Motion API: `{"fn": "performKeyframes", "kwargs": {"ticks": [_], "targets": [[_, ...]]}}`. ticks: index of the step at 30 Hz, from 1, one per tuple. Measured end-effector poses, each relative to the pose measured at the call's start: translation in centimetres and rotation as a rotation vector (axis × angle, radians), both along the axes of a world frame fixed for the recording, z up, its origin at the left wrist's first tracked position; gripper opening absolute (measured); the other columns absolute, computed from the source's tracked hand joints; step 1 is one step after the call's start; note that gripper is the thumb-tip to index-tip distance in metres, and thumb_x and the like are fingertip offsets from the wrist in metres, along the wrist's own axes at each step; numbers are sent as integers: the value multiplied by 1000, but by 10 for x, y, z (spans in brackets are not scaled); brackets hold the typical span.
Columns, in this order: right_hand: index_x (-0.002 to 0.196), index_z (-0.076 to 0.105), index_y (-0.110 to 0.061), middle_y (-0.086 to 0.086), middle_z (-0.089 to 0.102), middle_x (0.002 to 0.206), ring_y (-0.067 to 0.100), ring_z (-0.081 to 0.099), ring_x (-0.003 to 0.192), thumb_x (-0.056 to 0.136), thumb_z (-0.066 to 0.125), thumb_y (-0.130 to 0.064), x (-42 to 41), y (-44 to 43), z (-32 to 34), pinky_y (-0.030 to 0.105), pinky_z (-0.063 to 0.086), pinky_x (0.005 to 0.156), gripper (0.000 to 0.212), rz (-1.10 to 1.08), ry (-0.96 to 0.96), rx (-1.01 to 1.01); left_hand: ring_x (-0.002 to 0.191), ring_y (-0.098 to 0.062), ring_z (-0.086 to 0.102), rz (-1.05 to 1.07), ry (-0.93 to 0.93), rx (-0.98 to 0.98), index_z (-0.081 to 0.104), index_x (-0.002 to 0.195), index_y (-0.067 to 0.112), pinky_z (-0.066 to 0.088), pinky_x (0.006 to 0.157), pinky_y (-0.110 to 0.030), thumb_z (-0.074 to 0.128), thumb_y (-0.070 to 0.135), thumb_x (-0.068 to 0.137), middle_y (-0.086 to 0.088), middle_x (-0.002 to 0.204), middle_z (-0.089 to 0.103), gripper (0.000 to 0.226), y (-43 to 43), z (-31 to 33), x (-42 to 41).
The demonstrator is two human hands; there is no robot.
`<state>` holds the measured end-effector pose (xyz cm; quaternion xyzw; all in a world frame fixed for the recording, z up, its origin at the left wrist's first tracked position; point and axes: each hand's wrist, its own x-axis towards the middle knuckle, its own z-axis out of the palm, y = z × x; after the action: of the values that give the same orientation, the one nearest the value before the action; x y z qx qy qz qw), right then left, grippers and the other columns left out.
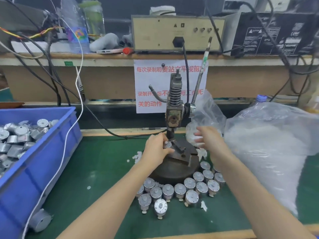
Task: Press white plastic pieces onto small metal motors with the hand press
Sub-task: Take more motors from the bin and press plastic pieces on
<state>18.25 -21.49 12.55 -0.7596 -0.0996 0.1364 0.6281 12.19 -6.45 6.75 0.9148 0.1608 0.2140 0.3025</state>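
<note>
The hand press [174, 116] stands in the middle of the green mat on a round dark base [174, 171]. Its lever [201, 73] points up and to the right. My left hand [156, 149] grips a small metal motor [167, 145] on the fixture under the ram. My right hand [209, 138] reaches into the mouth of a small clear bag of white plastic pieces [198, 133], fingers spread; whether it holds a piece I cannot tell. Several pressed motors [179, 190] lie in a cluster in front of the base.
A blue bin [34, 163] of loose motors stands at the left, with one motor [40, 220] on the mat beside it. A large clear bag [269, 147] of white pieces fills the right. Loose white pieces [137, 156] lie left of the base. Cables hang from the shelf behind.
</note>
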Motion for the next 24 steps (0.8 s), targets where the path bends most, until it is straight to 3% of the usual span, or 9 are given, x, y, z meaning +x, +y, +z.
{"fn": "performKeyframes", "kwargs": {"ticks": [3, 6, 8, 9, 11, 15, 17, 21, 24], "targets": [[111, 50, 17, 34, 56, 104, 39, 54, 83, 93, 40, -11, 8, 7, 23, 41, 47, 74, 35, -43, -115, 33, 100, -20, 46, 27, 10, 196, 61, 92, 16, 23, 72, -26, 74, 35, 74, 1, 95, 59, 29, -1, -5, 8], [70, 45, -13, 3, 40, 68, 15, 36, 62, 91, 39, -13, 15, 24, 45, 26, 28, 55, 21, -83, -197, 10, 107, -18, 38, 84, -38, 224, 62, 96, 21, 13, 75, -25, 72, 44, 74, 3, 105, 51, 34, 1, -14, 13], [79, 49, -17, 0, 44, 74, 13, 37, 62, 89, 43, -17, 17, 35, 58, 26, 29, 54, 12, -45, -218, -37, 108, -17, 35, 92, -49, 206, 60, 96, 23, 9, 75, -23, 71, 48, 72, 5, 106, 45, 36, 0, -15, 16], [99, 53, -13, 3, 50, 89, 14, 43, 72, 89, 45, -19, 17, 39, 64, 27, 34, 60, 14, -15, -216, -42, 108, -17, 35, 91, -46, 205, 59, 96, 23, 9, 75, -23, 70, 49, 72, 7, 104, 42, 37, -1, -15, 17], [127, 43, -8, 5, 48, 110, 18, 45, 91, 89, 48, -17, 21, 45, 75, 29, 37, 71, 39, -3, -181, 37, 108, -16, 35, 90, -43, 201, 59, 97, 23, 10, 76, -24, 70, 51, 72, 9, 100, 38, 40, -2, -15, 19], [111, 46, -9, -2, 54, 92, 9, 53, 80, 92, 45, -9, 23, 44, 107, 17, 43, 61, 19, -51, -243, 365, 111, -15, 36, 90, -50, 202, 59, 101, 23, 10, 79, -23, 67, 54, 73, 6, 106, 44, 43, -2, -20, 22], [107, 46, -13, -1, 55, 92, 9, 54, 81, 93, 44, -9, 23, 43, 120, 18, 44, 67, 15, -68, -268, 486, 111, -16, 35, 119, -37, 217, 57, 107, 24, 12, 82, -24, 66, 58, 72, 5, 108, 44, 50, -1, -21, 21], [107, 47, -14, 6, 53, 103, 13, 54, 87, 89, 45, -5, 21, 37, 125, 25, 41, 81, 21, -50, -339, 500, 111, -16, 36, 165, -1, 202, 60, 102, 21, 17, 89, -28, 67, 59, 70, 4, 107, 45, 51, 0, -20, 22], [95, 47, -16, 0, 49, 85, 11, 49, 76, 90, 43, -3, 14, 36, 120, 21, 41, 72, 14, -57, -374, 483, 108, -16, 36, 117, -8, 130, 61, 101, 21, 16, 83, -26, 69, 53, 71, 7, 100, 41, 45, 0, -20, 21]]}}
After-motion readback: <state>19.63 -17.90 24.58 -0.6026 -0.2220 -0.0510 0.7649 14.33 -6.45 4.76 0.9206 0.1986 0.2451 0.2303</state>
